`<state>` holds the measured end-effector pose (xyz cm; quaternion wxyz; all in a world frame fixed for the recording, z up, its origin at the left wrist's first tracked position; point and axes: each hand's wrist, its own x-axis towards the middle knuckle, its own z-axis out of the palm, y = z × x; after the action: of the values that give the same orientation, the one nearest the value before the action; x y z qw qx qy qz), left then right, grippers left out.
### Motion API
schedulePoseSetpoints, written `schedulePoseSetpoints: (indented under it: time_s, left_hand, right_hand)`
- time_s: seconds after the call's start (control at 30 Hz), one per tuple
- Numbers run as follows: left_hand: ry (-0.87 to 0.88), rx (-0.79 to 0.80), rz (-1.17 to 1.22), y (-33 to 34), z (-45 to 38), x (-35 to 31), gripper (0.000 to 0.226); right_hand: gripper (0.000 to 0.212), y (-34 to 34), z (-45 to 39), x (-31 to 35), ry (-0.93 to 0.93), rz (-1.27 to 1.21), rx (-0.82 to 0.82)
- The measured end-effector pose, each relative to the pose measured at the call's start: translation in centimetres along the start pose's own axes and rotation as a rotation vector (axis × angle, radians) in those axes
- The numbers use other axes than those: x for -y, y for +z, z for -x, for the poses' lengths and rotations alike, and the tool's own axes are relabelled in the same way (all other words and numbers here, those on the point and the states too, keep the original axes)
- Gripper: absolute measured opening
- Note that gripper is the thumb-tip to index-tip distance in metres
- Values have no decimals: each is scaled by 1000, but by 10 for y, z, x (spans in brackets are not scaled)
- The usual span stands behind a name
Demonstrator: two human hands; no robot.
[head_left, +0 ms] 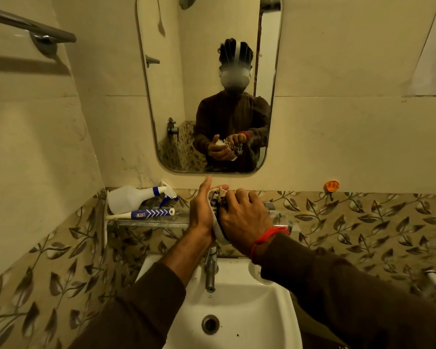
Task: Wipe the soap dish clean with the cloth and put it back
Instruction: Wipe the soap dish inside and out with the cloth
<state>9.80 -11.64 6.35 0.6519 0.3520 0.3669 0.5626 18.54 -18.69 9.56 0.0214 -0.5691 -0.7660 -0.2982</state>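
Wall mirror [212, 79] above a white sink [267, 306], with a leaf-patterned tile band [363, 222] running behind at shelf height. The mirror reflects the person, both hands raised at chest height with the dish and cloth between them. A metal tap [210, 270] rises at the back of the sink, directly below the hands. To the left, a clear shelf [146, 221] carries a white spray bottle [134, 197] lying on its side and, in front of it, a blue-and-white tube [149, 214]. Both arms wear dark brown sleeves [337, 285]; a red thread [267, 236] circles the right wrist.

Left hand [202, 210]: fingers curled around the white soap dish [218, 231], thumb extended upward, palm against the dish's outer side. The dish is held on edge above the tap, its lower rim showing between the two wrists. Right hand [244, 217]: fingers bent and closed on the patterned cloth [218, 197], pressing it into the dish's hollow. The cloth bunches out at the top, between the left fingertips and the right knuckles.
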Motion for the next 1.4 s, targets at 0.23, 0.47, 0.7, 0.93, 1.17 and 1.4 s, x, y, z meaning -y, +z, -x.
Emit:
schedulePoseSetpoints:
  time_s: [0.23, 0.47, 0.7, 0.93, 1.17, 1.4]
  left_hand:
    - [52, -48, 108, -3, -9, 1, 34]
    - [110, 36, 162, -5, -11, -1, 31]
    - [151, 88, 158, -11, -14, -13, 31]
    - [215, 95, 173, -43, -35, -50, 35]
    - [107, 108, 170, -29, -23, -21, 30]
    - [128, 139, 59, -14, -20, -14, 28]
  right_hand:
    - [38, -7, 10, -8, -48, -156, 220]
    - [36, -5, -1, -18, 55, -444, 359]
    - [31, 0, -1, -26, -36, -662, 217]
    - [30, 14, 13, -45, -107, -667, 368]
    - [27, 1, -16, -55, 198, -839, -154]
    - [44, 8, -2, -11, -154, -380, -155]
